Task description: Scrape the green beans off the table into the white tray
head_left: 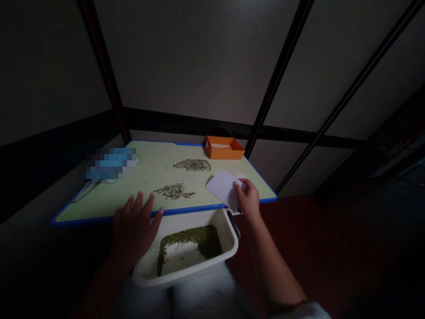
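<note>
My left hand (134, 223) rests flat with fingers spread on the near edge of a pale green table with a blue rim (109, 197), just left of a white plastic basin (229, 248). The basin sits on my lap and holds green beans along its sides. My right hand (248, 197) pinches a white card (223, 187) at the table's near right edge, above the basin. Two small piles of beans lie on the table: a near pile (175, 191) by my left fingers and a far pile (192, 165).
An orange open box (224, 148) stands at the table's far edge. A blue object (111, 164) with a white cable lies at the far left of the table. Pale wall panels with dark frames rise behind. The floor to the right is dark red.
</note>
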Available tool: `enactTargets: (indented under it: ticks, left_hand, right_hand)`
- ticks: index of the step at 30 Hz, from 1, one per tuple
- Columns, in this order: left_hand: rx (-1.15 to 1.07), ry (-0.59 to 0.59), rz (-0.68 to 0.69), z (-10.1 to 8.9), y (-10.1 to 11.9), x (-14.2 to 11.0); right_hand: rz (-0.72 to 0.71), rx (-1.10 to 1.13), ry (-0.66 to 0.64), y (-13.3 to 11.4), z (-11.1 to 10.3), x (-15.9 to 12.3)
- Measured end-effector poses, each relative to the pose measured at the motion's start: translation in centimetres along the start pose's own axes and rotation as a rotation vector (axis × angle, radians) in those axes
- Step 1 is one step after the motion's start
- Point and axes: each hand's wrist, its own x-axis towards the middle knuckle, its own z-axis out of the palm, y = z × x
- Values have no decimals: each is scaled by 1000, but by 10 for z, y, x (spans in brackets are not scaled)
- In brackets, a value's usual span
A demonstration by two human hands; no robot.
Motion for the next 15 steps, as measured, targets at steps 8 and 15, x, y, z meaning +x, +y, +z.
enactTargets:
  ticks: [8,15]
  left_hand:
    - [-15,9,18,0,0,0]
    - [-21,4,2,1,-1,0]
  right_hand:
    - [29,-35,134,8,-21,17]
    - [-1,79,-89,-13,-1,-6]
